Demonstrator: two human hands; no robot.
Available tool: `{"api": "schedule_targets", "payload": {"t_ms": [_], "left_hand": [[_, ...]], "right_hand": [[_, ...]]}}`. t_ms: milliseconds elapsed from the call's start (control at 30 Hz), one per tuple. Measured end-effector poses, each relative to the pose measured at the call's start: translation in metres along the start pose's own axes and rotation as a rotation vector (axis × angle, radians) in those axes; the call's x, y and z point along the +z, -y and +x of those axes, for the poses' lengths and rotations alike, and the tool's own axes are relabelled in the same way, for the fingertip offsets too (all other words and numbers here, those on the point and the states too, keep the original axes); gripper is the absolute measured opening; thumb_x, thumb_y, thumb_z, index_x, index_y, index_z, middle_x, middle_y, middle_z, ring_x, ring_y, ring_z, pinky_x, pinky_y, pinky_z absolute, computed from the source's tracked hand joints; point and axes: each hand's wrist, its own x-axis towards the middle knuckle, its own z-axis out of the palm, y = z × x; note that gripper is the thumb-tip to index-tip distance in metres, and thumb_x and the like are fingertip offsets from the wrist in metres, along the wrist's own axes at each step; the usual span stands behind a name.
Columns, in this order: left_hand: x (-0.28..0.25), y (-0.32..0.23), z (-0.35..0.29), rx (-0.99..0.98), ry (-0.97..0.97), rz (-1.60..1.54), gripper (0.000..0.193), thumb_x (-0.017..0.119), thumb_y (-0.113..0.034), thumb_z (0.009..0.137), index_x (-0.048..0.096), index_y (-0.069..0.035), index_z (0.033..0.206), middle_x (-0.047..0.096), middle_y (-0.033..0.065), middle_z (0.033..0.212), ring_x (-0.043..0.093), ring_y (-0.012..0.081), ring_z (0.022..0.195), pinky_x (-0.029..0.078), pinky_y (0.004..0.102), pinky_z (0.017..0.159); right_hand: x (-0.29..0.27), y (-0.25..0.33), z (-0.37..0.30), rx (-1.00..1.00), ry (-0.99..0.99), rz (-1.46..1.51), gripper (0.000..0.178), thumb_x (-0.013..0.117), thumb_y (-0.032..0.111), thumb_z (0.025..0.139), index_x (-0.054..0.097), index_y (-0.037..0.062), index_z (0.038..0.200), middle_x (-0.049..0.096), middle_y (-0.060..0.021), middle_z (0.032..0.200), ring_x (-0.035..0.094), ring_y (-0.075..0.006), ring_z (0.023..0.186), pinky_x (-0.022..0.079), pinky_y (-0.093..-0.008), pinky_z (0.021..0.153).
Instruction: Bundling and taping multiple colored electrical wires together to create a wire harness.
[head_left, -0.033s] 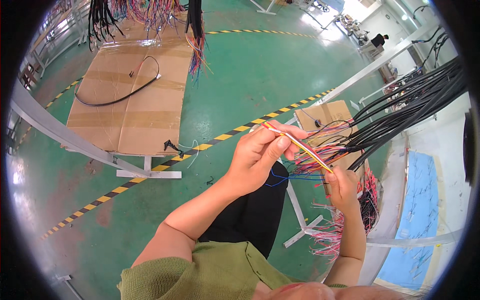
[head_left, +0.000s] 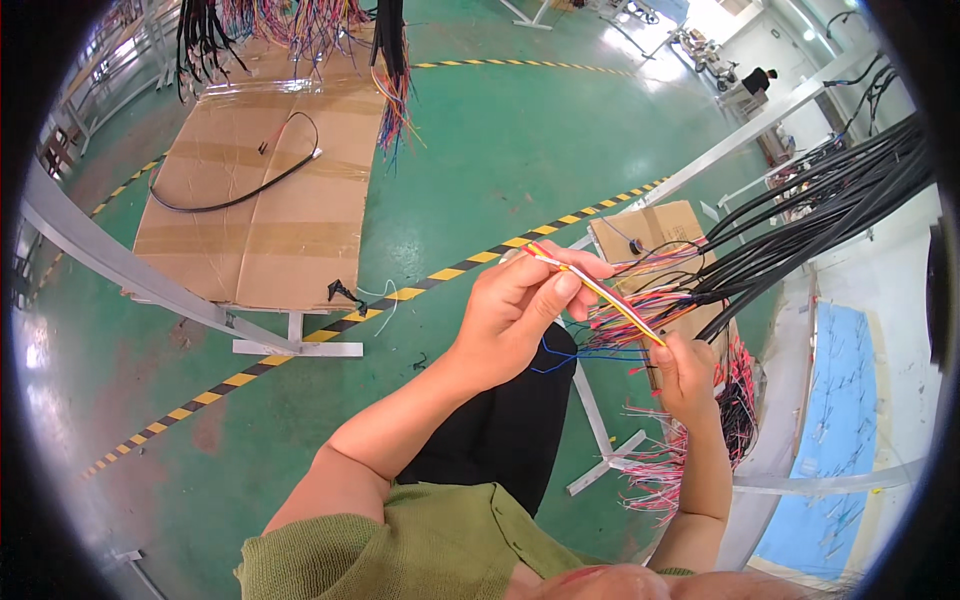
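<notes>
Brown cardboard (head_left: pixel 315 215), green floor (head_left: pixel 500 140)

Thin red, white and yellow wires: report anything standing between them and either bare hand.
Nothing visible does: the left hand pinches the thin red, white and yellow wires directly, and the right hand grips them too.

I can read no words, labels or numbers from here. The only signs I can make out are wordless: black-and-yellow striped warning tape on the green floor (head_left: pixel 500 150). One striped strip (head_left: pixel 447 274) runs slantwise just beyond my left grip (head_left: pixel 510 310), from its lower left to its upper right. Another strip (head_left: pixel 510 63) lies well beyond that grip. Right of my right grip (head_left: pixel 687 378), a blue sheet (head_left: pixel 835 400) carries marks too small to tell as writing.
</notes>
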Motion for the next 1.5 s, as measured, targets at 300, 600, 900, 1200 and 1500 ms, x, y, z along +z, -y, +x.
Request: {"api": "schedule_targets", "payload": {"t_ms": [300,600,900,1200,1500], "left_hand": [[-0.012,0.005,0.003,-0.034,-0.074,-0.015,0.013,0.056,-0.001,0.089,0.066,0.003,0.096,0.063,0.0099,0.09,0.059,0.0123,0.071,0.05,0.0245,0.061],[-0.024,-0.001,0.009,-0.242,-0.052,0.025,0.013,0.068,-0.004,0.086,0.061,0.002,0.095,0.067,0.0097,0.089,0.066,0.0153,0.077,0.054,0.0262,0.064],[-0.024,-0.01,0.011,-0.344,0.004,0.041,0.015,0.068,-0.005,0.086,0.061,0.003,0.096,0.067,0.0105,0.088,0.066,0.0143,0.08,0.054,0.027,0.07],[-0.021,-0.005,0.009,-0.329,-0.066,-0.011,0.014,0.067,-0.006,0.086,0.061,0.004,0.093,0.066,0.013,0.09,0.063,0.014,0.078,0.054,0.0277,0.069],[-0.019,-0.004,0.009,-0.365,-0.133,-0.082,0.012,0.068,-0.007,0.085,0.062,0.002,0.09,0.066,0.0143,0.09,0.065,0.0178,0.081,0.056,0.0311,0.072]], "right_hand": [[0.001,0.007,0.0,0.112,-0.014,0.123,0.03,0.045,0.022,0.097,0.05,0.005,0.073,0.051,-0.0092,0.06,0.049,-0.0307,0.054,0.033,-0.0399,0.054],[-0.004,0.0,-0.007,0.149,-0.012,0.097,0.031,0.047,0.023,0.097,0.052,0.0046,0.073,0.052,-0.0088,0.062,0.048,-0.0284,0.055,0.034,-0.0384,0.055],[-0.003,0.0,-0.008,0.137,-0.003,0.124,0.032,0.046,0.024,0.098,0.052,0.0046,0.073,0.051,-0.0093,0.061,0.049,-0.0278,0.055,0.034,-0.0374,0.054],[-0.007,0.002,-0.004,0.139,0.052,0.133,0.032,0.045,0.024,0.098,0.052,0.0051,0.073,0.052,-0.0092,0.061,0.049,-0.0292,0.054,0.034,-0.0383,0.054],[-0.009,0.004,-0.002,0.086,0.065,0.085,0.031,0.046,0.024,0.097,0.053,0.0051,0.074,0.053,-0.0088,0.06,0.053,-0.0302,0.055,0.036,-0.0395,0.055]]}}
